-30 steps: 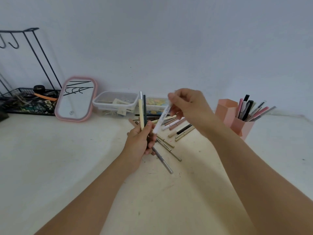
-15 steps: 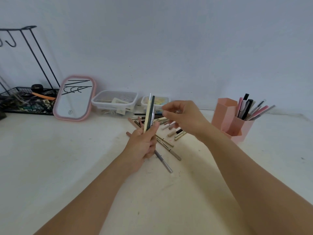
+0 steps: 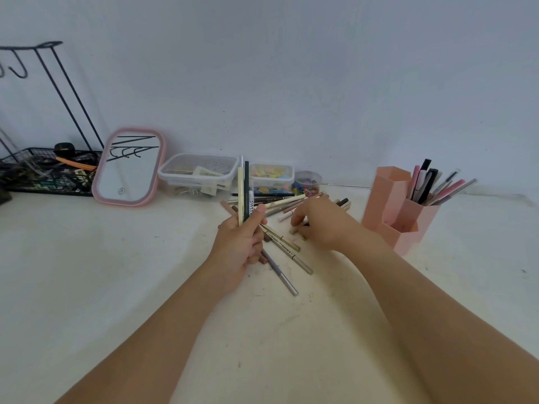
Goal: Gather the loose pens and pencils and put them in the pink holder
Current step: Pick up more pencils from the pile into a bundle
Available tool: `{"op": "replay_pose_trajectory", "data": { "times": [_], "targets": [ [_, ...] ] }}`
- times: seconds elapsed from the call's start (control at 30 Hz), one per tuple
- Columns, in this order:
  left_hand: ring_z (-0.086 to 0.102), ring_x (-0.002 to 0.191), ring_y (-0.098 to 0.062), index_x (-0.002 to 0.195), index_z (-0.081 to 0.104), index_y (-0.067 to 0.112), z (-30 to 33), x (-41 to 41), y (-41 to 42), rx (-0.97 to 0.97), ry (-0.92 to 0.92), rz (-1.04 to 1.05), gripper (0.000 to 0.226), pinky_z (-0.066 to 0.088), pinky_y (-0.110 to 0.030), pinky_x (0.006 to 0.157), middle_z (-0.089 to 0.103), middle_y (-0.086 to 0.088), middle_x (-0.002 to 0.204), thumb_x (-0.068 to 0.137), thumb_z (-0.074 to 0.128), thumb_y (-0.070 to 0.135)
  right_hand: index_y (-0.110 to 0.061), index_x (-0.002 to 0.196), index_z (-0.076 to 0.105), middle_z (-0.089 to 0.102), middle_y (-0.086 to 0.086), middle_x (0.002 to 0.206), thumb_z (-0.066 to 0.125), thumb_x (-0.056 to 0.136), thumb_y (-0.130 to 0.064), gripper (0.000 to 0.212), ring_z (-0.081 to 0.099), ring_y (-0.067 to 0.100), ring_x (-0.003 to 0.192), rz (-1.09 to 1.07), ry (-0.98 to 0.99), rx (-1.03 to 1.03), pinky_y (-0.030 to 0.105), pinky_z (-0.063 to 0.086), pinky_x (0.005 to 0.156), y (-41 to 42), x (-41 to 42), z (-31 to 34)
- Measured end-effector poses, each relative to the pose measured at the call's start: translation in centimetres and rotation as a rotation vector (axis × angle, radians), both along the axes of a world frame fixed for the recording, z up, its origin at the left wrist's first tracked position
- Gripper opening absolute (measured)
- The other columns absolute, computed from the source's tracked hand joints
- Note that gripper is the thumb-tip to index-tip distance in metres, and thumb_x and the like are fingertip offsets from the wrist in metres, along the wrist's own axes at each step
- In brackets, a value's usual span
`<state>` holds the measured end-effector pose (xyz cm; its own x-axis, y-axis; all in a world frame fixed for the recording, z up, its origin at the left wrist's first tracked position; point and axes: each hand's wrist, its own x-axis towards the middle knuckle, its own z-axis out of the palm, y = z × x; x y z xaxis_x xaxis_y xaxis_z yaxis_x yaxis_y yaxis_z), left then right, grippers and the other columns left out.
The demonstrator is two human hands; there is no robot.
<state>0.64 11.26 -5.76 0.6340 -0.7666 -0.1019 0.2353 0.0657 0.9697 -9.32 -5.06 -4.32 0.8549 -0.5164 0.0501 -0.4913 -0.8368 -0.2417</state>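
Several pencils [image 3: 243,188] stand upright, gripped in left-hand fingers [image 3: 254,228].

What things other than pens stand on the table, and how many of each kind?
Clear lidded boxes: 2
Small round jar: 1
Pink holder: 1
Pink-framed mirror: 1
Black wire rack: 1
Total: 6

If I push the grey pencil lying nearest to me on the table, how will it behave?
The grey pencil is thin and looks round, so it would probably roll rather than slide. It looks straight and stiff, likely light. Its far end lies under the left hand, so a push may pivot it.
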Motion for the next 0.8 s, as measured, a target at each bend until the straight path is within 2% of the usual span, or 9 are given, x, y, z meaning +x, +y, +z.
{"op": "replay_pose_trajectory", "data": {
  "times": [0.13,0.27,0.33,0.4,0.5,0.57,0.67,0.8],
  "targets": [
    [0.023,0.044,-0.01,0.082,0.058,0.014,0.0,0.1,0.0,0.002,0.022,0.007,0.028,0.021,-0.022,0.043,0.032,0.004,0.052,0.096,0.064,0.038,-0.02,0.105,0.074,0.07,0.002,0.11,0.065,0.095,-0.011,0.016,0.066,0.021,0.097,0.048,-0.022,-0.039,0.039,0.057,0.087,0.0,0.1,-0.4],
    [0.022,0.044,-0.01,0.083,0.058,0.014,0.0,0.0,-0.1,-0.008,0.03,0.007,0.027,0.02,-0.024,0.044,0.03,0.004,0.053,0.096,0.064,0.037,-0.024,0.098,0.067,0.068,-0.001,0.101,0.063,0.095,-0.014,0.011,0.065,0.019,0.086,0.115,-0.07,-0.066,0.042,0.057,0.08,-0.1,-0.2,-0.2],
    [0.022,0.043,-0.01,0.085,0.059,0.013,0.0,0.0,-0.1,-0.025,0.045,0.017,0.026,0.021,-0.021,0.04,0.03,0.003,0.054,0.095,0.066,0.036,-0.022,0.096,0.066,0.067,-0.002,0.095,0.06,0.098,-0.016,0.009,0.066,0.018,0.078,0.145,-0.234,-0.022,0.038,0.058,0.075,0.4,-0.5,1.0],
    [0.023,0.042,-0.01,0.089,0.061,0.011,0.1,-0.1,-0.1,-0.034,0.05,0.026,0.026,0.023,-0.021,0.038,0.031,0.003,0.054,0.094,0.067,0.036,-0.015,0.1,0.065,0.067,0.001,0.093,0.058,0.1,-0.015,0.007,0.066,0.021,0.076,0.158,-0.462,0.062,0.028,0.056,0.068,1.5,-0.7,2.8],
    [0.024,0.044,-0.01,0.095,0.065,0.011,0.3,-0.2,-0.1,-0.074,0.038,0.029,0.029,0.024,-0.021,0.037,0.031,0.003,0.056,0.094,0.065,0.041,-0.012,0.105,0.058,0.067,0.0,0.093,0.057,0.1,-0.015,0.006,0.065,0.025,0.079,0.189,-0.714,0.093,0.03,0.055,0.069,3.2,-0.8,5.2],
    [0.024,0.044,-0.01,0.096,0.066,0.012,0.4,-0.3,0.0,-0.111,0.031,0.024,0.032,0.024,-0.021,0.038,0.03,0.002,0.058,0.094,0.061,0.044,-0.01,0.107,0.054,0.067,0.003,0.091,0.056,0.101,-0.014,0.008,0.065,0.025,0.075,0.189,-0.818,0.236,0.029,0.056,0.068,4.2,-0.6,6.1],
    [0.027,0.042,-0.01,0.087,0.063,0.013,0.5,-0.6,0.1,-0.108,0.026,0.006,0.038,0.031,-0.02,0.036,0.033,0.0,0.058,0.094,0.056,0.05,-0.005,0.106,0.051,0.066,0.008,0.082,0.056,0.102,-0.012,0.009,0.06,0.019,0.059,0.136,-0.87,0.561,0.024,0.051,0.052,5.2,-0.3,6.3],
    [0.033,0.039,-0.009,0.078,0.06,0.014,0.7,-1.0,0.2,-0.034,0.033,-0.088,0.052,0.032,-0.019,0.035,0.045,0.001,0.053,0.073,0.059,0.066,-0.007,0.1,0.053,0.064,0.008,0.074,0.056,0.102,-0.012,0.006,0.058,0.015,0.052,0.027,-0.89,0.808,0.026,0.049,0.047,5.4,0.2,4.9]
  ]
}}
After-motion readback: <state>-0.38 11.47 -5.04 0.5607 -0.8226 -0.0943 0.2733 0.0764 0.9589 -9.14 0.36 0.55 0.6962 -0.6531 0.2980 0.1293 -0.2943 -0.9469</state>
